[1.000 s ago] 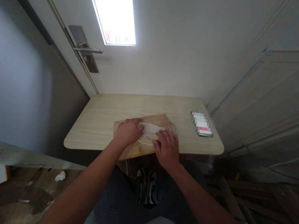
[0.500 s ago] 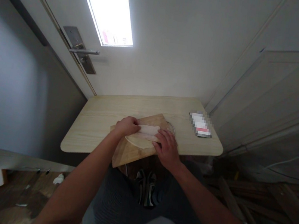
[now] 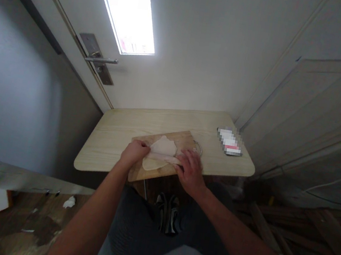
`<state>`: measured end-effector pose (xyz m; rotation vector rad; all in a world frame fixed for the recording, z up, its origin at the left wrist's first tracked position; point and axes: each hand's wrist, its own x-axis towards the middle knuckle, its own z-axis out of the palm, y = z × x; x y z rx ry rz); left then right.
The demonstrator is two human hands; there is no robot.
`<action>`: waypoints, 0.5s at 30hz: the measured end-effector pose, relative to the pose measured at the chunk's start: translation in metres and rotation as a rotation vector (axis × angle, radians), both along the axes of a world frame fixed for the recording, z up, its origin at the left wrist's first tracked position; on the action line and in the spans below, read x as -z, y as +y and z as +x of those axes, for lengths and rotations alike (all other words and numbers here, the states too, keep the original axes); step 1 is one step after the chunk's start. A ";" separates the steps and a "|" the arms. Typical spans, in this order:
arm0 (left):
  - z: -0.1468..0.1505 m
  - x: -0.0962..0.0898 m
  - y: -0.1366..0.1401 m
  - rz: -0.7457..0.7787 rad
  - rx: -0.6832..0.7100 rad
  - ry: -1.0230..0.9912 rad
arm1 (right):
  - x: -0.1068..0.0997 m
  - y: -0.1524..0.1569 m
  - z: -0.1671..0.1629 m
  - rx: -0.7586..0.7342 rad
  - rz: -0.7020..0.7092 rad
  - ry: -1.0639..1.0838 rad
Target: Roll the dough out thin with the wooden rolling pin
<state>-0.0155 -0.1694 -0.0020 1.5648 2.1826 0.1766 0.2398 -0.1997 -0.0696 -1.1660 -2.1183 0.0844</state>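
Note:
A flat, uneven sheet of pale dough (image 3: pixel 164 145) lies on a wooden cutting board (image 3: pixel 185 137). Across the dough runs a thin, pale rolling pin (image 3: pixel 163 158), with dough showing both behind and in front of it. My left hand (image 3: pixel 134 153) is closed at the pin's left end, over the board's left edge. At its right end, the fingers of my right hand (image 3: pixel 190 167) curl over the pin, slightly blurred. Both palms hide the pin's ends.
The board rests on a small light-wood table (image 3: pixel 107 135) and overhangs its front edge. A phone (image 3: pixel 229 142) lies at the table's right, its screen blurred. Behind stands a white door with a metal handle (image 3: pixel 101 60). Wooden planks (image 3: pixel 271 229) are at the lower right.
Both hands have come nearer to me with the pin, and my left hand has shifted left. More of the dough's far part shows flat. The board has turned slightly.

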 end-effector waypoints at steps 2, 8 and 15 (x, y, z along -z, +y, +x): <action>0.000 -0.004 0.000 -0.035 0.032 -0.013 | -0.001 -0.003 0.000 -0.015 0.010 0.008; 0.004 -0.020 -0.004 -0.085 0.042 0.038 | -0.007 -0.007 0.000 -0.032 0.002 0.015; 0.016 -0.030 -0.002 0.110 -0.001 0.318 | -0.023 0.024 -0.006 -0.051 -0.030 -0.059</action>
